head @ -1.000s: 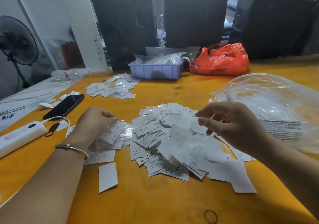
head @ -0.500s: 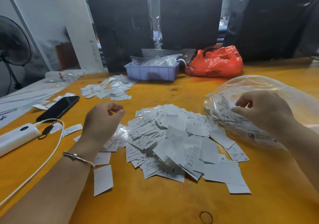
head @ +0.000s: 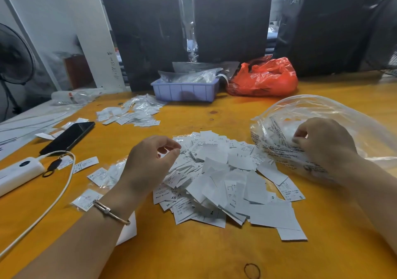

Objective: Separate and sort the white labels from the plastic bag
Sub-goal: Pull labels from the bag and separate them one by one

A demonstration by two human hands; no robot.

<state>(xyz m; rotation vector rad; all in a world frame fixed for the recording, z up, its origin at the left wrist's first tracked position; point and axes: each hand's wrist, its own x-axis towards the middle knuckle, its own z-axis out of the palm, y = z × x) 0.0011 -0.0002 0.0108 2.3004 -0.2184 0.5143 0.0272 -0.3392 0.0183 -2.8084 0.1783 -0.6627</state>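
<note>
A loose heap of white labels (head: 217, 177) lies in the middle of the orange tabletop (head: 193, 255), many printed with size letters. Just right of the heap sits a clear plastic bag (head: 322, 115) with printed text, puffed open; whether any labels are inside it cannot be told through the crumpled film. The right hand (head: 322, 143) pinches the bag's near edge, fingers curled into the plastic. The left hand (head: 148, 162) hovers over the heap's left edge, fingers loosely curled and holding nothing, a bracelet (head: 111, 213) on its wrist. Farther back, a lavender plastic bin (head: 184, 90) holds clear packets, with a knotted red plastic bag (head: 264, 78) just beside it. A smaller spread of labels in clear sleeves (head: 131, 115) lies left of the bin, and a black phone (head: 67, 137) rests near the left edge
</note>
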